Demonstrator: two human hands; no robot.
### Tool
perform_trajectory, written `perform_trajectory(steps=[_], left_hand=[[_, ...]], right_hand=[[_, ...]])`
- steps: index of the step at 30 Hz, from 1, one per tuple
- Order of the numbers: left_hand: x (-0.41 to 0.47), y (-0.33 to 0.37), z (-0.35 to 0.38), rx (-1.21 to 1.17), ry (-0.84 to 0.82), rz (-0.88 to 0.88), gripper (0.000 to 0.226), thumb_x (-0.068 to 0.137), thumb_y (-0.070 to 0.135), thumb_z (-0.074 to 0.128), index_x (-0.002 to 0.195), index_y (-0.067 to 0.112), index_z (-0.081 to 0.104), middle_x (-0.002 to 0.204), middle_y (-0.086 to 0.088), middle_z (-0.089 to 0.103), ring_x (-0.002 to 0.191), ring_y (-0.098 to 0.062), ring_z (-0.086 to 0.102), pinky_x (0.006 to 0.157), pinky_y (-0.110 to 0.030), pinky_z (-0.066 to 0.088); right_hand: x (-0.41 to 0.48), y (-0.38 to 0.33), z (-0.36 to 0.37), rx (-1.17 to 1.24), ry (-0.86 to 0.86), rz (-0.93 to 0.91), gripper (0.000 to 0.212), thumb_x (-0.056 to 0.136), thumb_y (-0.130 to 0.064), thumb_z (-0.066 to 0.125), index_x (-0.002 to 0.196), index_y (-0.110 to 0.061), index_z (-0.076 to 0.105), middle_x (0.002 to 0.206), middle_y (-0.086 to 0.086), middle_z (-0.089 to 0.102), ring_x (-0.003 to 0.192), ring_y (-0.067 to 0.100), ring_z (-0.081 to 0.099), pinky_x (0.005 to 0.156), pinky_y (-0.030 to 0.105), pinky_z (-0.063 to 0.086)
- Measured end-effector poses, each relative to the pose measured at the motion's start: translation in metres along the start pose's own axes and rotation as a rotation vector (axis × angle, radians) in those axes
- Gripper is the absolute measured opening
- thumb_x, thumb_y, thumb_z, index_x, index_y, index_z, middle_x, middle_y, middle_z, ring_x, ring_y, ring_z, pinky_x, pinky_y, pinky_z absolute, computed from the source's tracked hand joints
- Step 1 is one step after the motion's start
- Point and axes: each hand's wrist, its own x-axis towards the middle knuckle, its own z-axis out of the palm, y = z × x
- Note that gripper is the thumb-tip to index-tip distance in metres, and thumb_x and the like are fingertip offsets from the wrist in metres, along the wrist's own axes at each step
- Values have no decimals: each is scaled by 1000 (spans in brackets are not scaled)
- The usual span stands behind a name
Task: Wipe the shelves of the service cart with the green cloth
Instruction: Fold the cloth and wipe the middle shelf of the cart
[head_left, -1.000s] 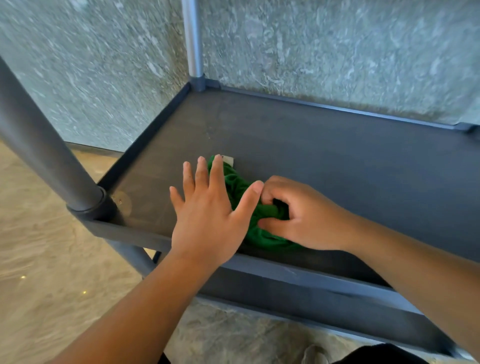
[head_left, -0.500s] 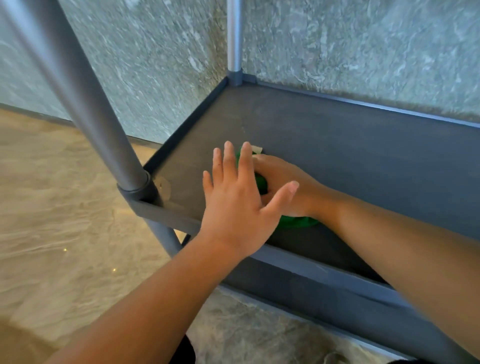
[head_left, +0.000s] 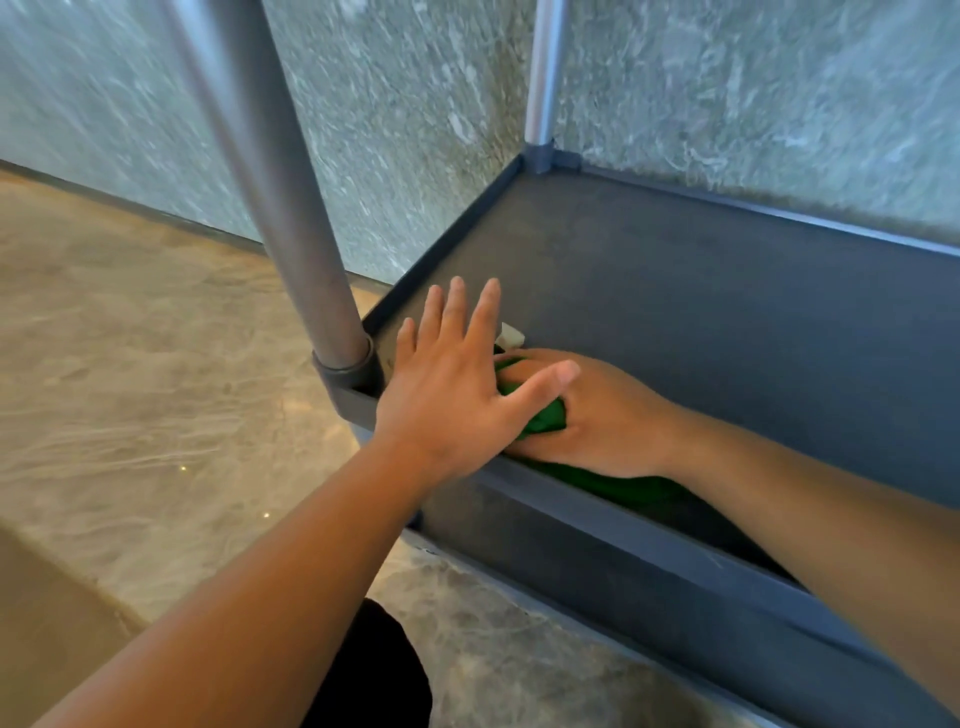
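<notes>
A dark grey cart shelf (head_left: 701, 301) with a raised rim fills the right of the view. My right hand (head_left: 602, 415) lies on it near the front left corner, fingers curled round the bunched green cloth (head_left: 545, 418). More of the cloth shows under my wrist behind the front rim, and a small white tag sticks out past my fingers. My left hand (head_left: 447, 379) hovers flat with straight, spread fingers just left of the cloth, above the corner, and hides part of it.
A grey post (head_left: 291, 218) rises from the shelf's front left corner, right beside my left hand. A second post (head_left: 543, 78) stands at the back corner. A mottled grey wall (head_left: 753, 93) runs behind the cart. Beige stone floor (head_left: 130, 364) lies to the left.
My right hand has slid the cloth left toward the front corner post, and its fingers have closed more tightly over it. My left hand stayed open beside it. The view swung left.
</notes>
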Motion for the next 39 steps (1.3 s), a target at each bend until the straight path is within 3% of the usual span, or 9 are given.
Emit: perform_trajectory(steps=[4, 7, 10, 14, 19, 23, 30, 35, 39], left_hand=[[3, 0, -1, 17, -79, -60, 111, 71, 95, 8, 157, 28, -12, 167, -3, -15, 151, -19, -20, 122, -47, -6], [5, -2, 0, 16, -73, -104, 114, 69, 96, 7, 157, 27, -15, 166, -4, -17, 151, -20, -21, 122, -46, -6], [5, -5, 1, 38, -45, -102, 113, 69, 96, 6, 156, 26, -15, 166, -5, -17, 151, -21, -22, 122, -49, -6], [4, -6, 0, 52, -45, -118, 114, 68, 96, 6, 156, 26, -17, 166, -4, -19, 150, -21, -25, 122, -51, -7], [3, -6, -1, 66, -52, -131, 114, 69, 96, 6, 155, 27, -20, 165, -2, -22, 149, -20, -27, 122, -50, -9], [4, -8, 0, 51, -11, -129, 114, 69, 97, 5, 155, 27, -20, 165, -1, -22, 149, -18, -27, 122, -49, -9], [2, -13, -2, -20, 32, -128, 116, 64, 99, -1, 155, 30, -19, 165, 1, -22, 149, -16, -27, 123, -48, -7], [1, -14, -7, -99, 58, -161, 116, 62, 100, -2, 154, 31, -21, 164, 2, -24, 148, -15, -28, 123, -47, -9], [-4, -11, -6, -68, 86, -178, 112, 62, 98, -7, 150, 32, -29, 162, 4, -30, 145, -13, -34, 120, -42, -15]], right_hand=[[10, 2, 5, -83, 37, -54, 32, 91, -45, 63, 121, -34, 61, 123, -20, 57, 112, 2, 54, 97, 39, 49], [27, 9, 4, -142, 3, -59, 42, 96, -46, 56, 137, -38, 51, 144, -22, 48, 134, -1, 41, 120, 46, 25], [48, 22, -6, -173, 19, 14, 56, 97, -51, 55, 148, -35, 41, 155, -16, 39, 144, 2, 30, 121, 48, 10], [79, 44, -22, -210, 121, 122, 57, 90, -54, 63, 141, -34, 48, 149, -10, 47, 143, 11, 35, 121, 49, 10], [107, 78, -48, -250, 203, 314, 64, 92, -54, 61, 148, -29, 40, 163, 1, 28, 150, 20, 24, 123, 40, 9], [121, 94, -60, -185, 258, 411, 68, 90, -55, 63, 148, -28, 39, 161, 4, 33, 141, 27, 40, 110, 37, 33], [100, 57, -29, -206, 120, 181, 67, 86, -57, 66, 143, -30, 45, 142, -5, 51, 127, 18, 51, 98, 33, 42], [66, 4, 11, -103, -58, -171, 36, 93, -33, 61, 128, -25, 54, 129, -14, 56, 114, 1, 53, 101, 37, 48], [64, 1, 14, -196, -54, -187, 39, 99, -32, 52, 137, -29, 47, 139, -22, 48, 123, -6, 44, 119, 43, 26]])
